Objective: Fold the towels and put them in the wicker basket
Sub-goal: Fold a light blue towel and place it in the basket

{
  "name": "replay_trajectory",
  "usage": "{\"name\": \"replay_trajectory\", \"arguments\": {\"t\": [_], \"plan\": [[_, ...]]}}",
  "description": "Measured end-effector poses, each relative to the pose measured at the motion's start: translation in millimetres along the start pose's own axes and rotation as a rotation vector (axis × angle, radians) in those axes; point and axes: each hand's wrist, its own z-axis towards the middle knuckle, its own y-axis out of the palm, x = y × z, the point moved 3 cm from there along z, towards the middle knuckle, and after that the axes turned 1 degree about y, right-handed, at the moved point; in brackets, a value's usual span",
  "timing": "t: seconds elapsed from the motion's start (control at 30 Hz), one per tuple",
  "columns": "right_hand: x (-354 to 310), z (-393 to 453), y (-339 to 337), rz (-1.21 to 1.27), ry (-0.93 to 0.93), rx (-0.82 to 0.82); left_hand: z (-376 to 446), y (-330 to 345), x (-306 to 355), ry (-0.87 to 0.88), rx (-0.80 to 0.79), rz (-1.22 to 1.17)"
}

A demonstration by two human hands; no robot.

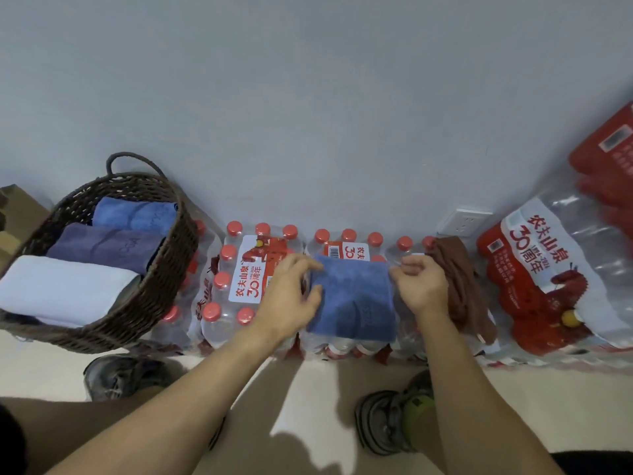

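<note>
While the blue towel [354,299] lies folded on the packs of water bottles [239,286], the left hand [291,296] touches its left edge with spread, loosely bent fingers, and the right hand [419,284] pinches the right edge with curled fingers. I think the fold may slip open when it is lifted, because the bottle caps under it give an uneven support. A brown towel [459,286] waits crumpled just beside it. The wicker basket [161,269] already holds three folded towels side by side: white [61,286], purple [102,246] and light blue [133,214].
</note>
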Motion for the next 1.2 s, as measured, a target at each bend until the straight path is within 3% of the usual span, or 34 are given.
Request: {"name": "replay_trajectory", "arguments": {"t": [0.17, 0.27, 0.4, 0.5, 0.63, 0.7, 0.83, 1.07, 1.2], "plan": [[-24.4, -19.5, 3.8, -0.033, -0.113, -0.598, -22.2, 23.4, 1.4, 0.203, -0.043, 0.080], [-18.7, -38.3, 7.8, -0.179, -0.170, -0.721, -32.3, 32.2, -9.9, 0.243, -0.179, 0.152], [-1.4, -54.7, 10.2, -0.252, -0.261, -0.652, -34.9, 35.0, -23.5, 0.208, -0.316, 0.254], [5.8, -59.4, 5.9, -0.325, -0.394, -0.500, -32.4, 32.9, -22.5, 0.212, -0.282, 0.245], [11.7, -61.3, 2.3, -0.421, -0.474, -0.515, -23.7, 27.9, -15.4, 0.184, -0.200, 0.179], [13.9, -59.3, 2.9, -0.440, -0.506, -0.438, -17.2, 24.8, -11.7, 0.125, -0.185, 0.148], [18.0, -48.2, -1.1, -0.379, -0.380, -0.362, -11.6, 21.0, -9.5, -0.035, -0.148, 0.040], [20.2, -42.8, 0.8, 0.056, -0.141, -0.599, -7.0, 22.4, -16.7, -0.205, -0.006, -0.029], [25.3, -41.3, 14.3, 0.046, -0.096, -0.409, -4.9, 28.4, -21.9, -0.212, 0.088, 0.017]]}}
